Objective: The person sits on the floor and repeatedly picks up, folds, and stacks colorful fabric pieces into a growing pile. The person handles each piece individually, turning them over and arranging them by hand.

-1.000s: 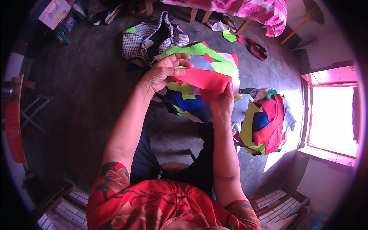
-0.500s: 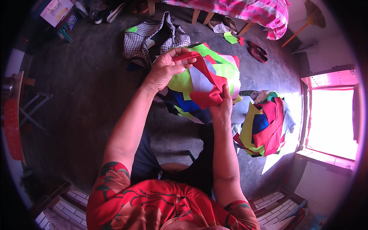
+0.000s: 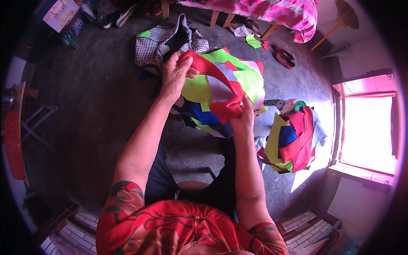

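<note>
A long strip of red cloth (image 3: 211,70) stretches between my two hands. My left hand (image 3: 175,75) pinches its upper left end between thumb and fingers. Lower down and to the right, my right hand (image 3: 243,117) grips the other end, where the cloth folds over. Right behind the strip is a heap of fabric scraps (image 3: 248,83) in lime green, lilac, blue and red. Beyond my left hand lies a checked cloth (image 3: 151,47), crumpled on the floor.
To the right stands a second bundle of coloured scraps (image 3: 297,144), near a bright window (image 3: 367,131). Dark red shoes (image 3: 283,57) and small green scraps (image 3: 253,41) lie by a bed with a pink plaid cover (image 3: 272,17). A broom (image 3: 340,21) leans at the wall.
My left hand has shifted a little left and its fingers have closed on the end of the red strip. The strip is now drawn out straighter and wider.
</note>
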`<state>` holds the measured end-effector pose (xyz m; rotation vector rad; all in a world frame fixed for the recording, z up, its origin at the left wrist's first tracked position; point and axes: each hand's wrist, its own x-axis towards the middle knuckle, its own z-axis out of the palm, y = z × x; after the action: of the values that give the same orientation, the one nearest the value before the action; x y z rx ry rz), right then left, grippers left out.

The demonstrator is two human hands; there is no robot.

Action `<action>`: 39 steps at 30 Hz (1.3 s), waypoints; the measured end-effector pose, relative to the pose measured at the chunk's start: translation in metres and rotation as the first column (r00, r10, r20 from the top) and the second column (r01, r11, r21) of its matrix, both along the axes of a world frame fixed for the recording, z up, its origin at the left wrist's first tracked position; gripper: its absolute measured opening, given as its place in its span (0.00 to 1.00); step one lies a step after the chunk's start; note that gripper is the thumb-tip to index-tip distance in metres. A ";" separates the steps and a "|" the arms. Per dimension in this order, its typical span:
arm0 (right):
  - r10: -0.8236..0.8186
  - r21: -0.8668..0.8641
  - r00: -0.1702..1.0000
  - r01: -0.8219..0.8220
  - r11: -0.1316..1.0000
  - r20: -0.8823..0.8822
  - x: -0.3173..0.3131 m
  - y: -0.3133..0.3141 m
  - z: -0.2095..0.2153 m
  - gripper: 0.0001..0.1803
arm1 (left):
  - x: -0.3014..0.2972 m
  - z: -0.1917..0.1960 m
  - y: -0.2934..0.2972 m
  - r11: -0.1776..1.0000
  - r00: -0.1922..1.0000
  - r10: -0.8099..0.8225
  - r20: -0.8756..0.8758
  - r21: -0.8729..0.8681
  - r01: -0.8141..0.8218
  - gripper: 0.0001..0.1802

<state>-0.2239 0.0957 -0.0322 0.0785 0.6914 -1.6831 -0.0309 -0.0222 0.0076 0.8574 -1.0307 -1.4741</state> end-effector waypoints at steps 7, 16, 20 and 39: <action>0.206 0.236 0.977 -0.186 0.954 -0.063 0.027 0.005 -0.001 0.09 | 0.000 0.005 0.002 0.995 0.988 0.103 0.119 -0.030 -0.100 0.10; 0.637 0.237 0.686 -0.593 0.770 -0.351 0.072 0.030 0.005 0.05 | -0.019 0.029 0.014 0.988 0.979 0.071 0.194 -0.151 -0.041 0.10; 0.707 0.356 0.416 -0.651 0.671 -0.572 0.089 0.036 0.000 0.07 | -0.038 0.047 0.023 0.965 0.949 0.035 0.315 -0.257 0.049 0.09; 0.622 0.293 0.373 -0.642 0.709 -0.689 0.097 0.042 0.000 0.09 | -0.186 0.136 -0.012 0.924 0.941 -0.339 -0.006 -0.192 0.332 0.15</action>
<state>-0.1268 0.1374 -0.0319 -0.8879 1.1388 -0.8779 -0.2173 -0.0339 0.1433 0.5304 -1.3133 -1.6369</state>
